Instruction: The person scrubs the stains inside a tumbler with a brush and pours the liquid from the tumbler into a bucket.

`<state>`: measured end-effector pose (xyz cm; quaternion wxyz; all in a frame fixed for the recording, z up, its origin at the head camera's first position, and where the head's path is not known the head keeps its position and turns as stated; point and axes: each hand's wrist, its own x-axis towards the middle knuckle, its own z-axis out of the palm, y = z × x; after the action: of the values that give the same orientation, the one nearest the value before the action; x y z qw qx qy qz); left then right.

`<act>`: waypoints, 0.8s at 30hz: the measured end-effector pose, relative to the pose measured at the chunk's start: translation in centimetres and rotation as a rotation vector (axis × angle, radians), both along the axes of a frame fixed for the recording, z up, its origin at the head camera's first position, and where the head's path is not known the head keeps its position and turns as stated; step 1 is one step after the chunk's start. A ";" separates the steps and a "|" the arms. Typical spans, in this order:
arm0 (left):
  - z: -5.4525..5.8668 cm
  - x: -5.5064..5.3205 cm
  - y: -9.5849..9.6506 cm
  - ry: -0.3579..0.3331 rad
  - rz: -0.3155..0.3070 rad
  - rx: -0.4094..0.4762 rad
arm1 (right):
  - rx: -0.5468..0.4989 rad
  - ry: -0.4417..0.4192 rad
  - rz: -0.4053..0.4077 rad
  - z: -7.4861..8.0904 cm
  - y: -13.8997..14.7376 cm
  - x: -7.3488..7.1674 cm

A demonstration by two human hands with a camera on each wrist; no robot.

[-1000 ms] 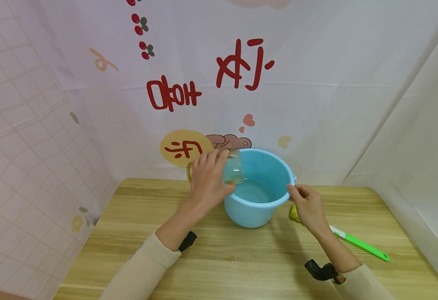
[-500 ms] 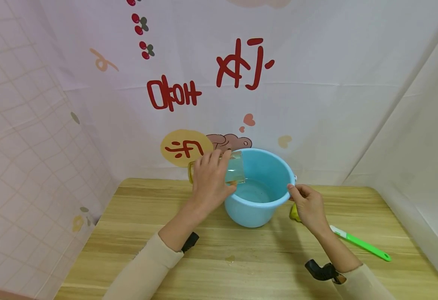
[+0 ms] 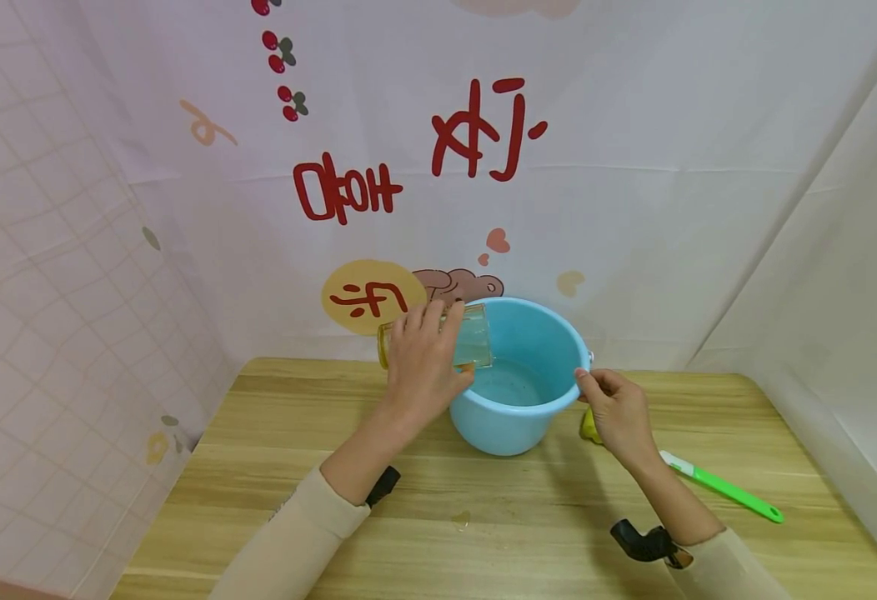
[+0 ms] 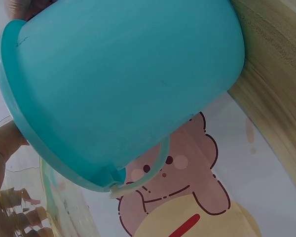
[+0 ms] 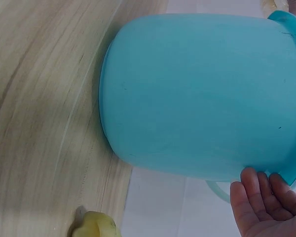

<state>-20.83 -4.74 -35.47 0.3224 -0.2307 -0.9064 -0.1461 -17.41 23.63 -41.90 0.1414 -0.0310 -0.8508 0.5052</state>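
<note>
My left hand (image 3: 423,358) grips a clear glass cup (image 3: 474,337) with a yellowish tint, fingers over its top side and thumb below. The cup lies tipped on its side, its mouth over the left rim of a light blue plastic bucket (image 3: 502,429). Liquid shows inside the cup, and a shallow pool appears at the bucket's bottom. On the other side my right hand (image 3: 618,412) pinches the bucket's rim between thumb and fingers. The right wrist view shows its fingertips (image 5: 250,175) against the bucket's outer wall. The bucket stands upright on the table.
Right of the bucket lies a yellow lump-like object (image 3: 589,427), partly hidden by my right hand. A tool with a green handle (image 3: 739,496) and white neck lies farther right. The wooden table (image 3: 296,433) has a small wet spot (image 3: 461,520). A printed cloth (image 3: 633,208) hangs behind.
My left hand and the glass cup have shifted slightly to the right, farther over the bucket. My right hand keeps its hold on the rim, and the bucket stays in place.
</note>
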 end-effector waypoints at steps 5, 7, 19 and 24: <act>0.0 0.0 0.0 -0.005 0.003 -0.005 | 0.002 0.000 -0.001 0.0 0.0 0.0; 0.0 0.0 0.0 -0.004 0.005 -0.008 | 0.001 -0.002 0.000 0.0 0.0 0.0; 0.0 0.0 0.1 0.012 0.014 -0.019 | 0.000 0.009 -0.002 0.0 0.0 0.0; 0.0 0.0 0.1 0.008 0.016 -0.027 | -0.006 0.005 -0.001 0.0 0.0 0.0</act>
<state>-20.80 -4.62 -35.44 0.3242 -0.2283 -0.9087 -0.1303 -17.44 23.62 -41.90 0.1435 -0.0305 -0.8489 0.5079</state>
